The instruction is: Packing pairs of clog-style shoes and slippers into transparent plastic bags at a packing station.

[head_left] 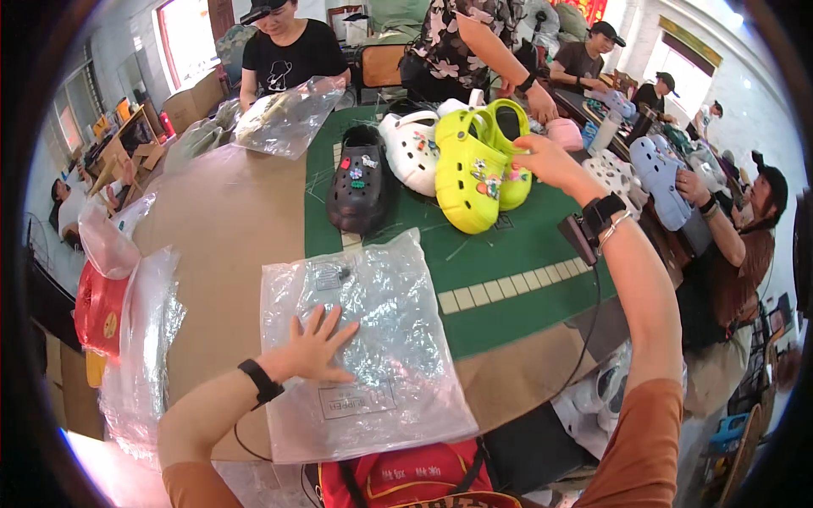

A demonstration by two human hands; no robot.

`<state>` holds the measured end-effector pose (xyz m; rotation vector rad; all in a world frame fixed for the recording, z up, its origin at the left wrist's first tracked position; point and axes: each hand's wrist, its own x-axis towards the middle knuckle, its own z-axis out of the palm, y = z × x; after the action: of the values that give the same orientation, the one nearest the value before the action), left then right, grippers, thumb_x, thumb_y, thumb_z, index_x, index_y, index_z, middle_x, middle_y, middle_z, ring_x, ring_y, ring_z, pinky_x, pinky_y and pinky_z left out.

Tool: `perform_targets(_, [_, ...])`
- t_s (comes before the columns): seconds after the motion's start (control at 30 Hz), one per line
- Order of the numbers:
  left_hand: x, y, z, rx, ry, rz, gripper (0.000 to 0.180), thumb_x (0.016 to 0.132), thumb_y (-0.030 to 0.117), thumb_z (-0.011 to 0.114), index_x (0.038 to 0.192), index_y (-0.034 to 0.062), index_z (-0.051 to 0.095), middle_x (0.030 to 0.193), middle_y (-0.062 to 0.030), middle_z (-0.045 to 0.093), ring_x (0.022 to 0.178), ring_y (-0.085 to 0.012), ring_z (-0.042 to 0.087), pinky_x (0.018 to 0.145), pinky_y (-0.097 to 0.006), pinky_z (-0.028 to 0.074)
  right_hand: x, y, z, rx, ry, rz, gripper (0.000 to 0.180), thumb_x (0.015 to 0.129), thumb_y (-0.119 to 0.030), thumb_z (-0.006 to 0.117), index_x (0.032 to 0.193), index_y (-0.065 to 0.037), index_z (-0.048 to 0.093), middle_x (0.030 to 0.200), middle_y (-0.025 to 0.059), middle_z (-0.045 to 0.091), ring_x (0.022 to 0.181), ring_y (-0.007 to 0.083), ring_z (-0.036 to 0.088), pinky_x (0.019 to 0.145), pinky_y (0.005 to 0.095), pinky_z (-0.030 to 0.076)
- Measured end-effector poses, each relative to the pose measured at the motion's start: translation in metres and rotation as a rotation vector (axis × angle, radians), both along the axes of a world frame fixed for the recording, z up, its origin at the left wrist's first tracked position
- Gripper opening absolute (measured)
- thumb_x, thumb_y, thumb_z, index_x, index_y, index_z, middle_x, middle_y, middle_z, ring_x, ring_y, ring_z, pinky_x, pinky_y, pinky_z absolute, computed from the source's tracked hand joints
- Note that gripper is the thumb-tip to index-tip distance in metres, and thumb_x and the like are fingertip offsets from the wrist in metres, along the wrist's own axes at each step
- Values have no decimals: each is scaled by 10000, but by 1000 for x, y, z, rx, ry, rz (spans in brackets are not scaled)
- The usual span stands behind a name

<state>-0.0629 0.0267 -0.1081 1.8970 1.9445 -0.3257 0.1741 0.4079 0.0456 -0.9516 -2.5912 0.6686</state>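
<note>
My left hand [315,349] lies flat, fingers spread, on a clear plastic bag [406,339] with printing near its lower edge. My right hand [552,162] is closed on the side of a pair of yellow-green clogs [466,190] with colourful charms, its thumb and fingers at the right-hand clog. The clogs are tilted, toes toward me. A black clog [360,186] with charms stands to their left, and a white clog [410,152] sits between, partly covered. Whether my fingertips reach inside the yellow-green clog is hidden.
A green mat [483,326] with a strip of pale tiles covers part of the brown table [220,220]. More clear bags [144,339] hang at the left edge. Across the table a person [292,51] handles a plastic bag; at right another person's hand [696,188] holds a blue clog [660,182].
</note>
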Motion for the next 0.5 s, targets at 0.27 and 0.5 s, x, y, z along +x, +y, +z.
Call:
perform_targets(0.27, [-1,18,-17,164,-117,1,961,658,753,479,1403,218,191,1447,-216,67,1319,-444,-13,965,-666,8,-68,65,-25,-192,-130,-396,589,710,-340,599,1126,49,450,1105,239,519,781,312,618,611,394,509])
perform_targets(0.5, [6,30,-18,242,-99,23,925,672,717,492,1394,206,222,1440,-214,106,1319,-434,36,939,-692,38,-68,112,-56,-257,12,-363,279,743,-40,489,1008,46,465,940,196,562,706,339,637,485,367,535])
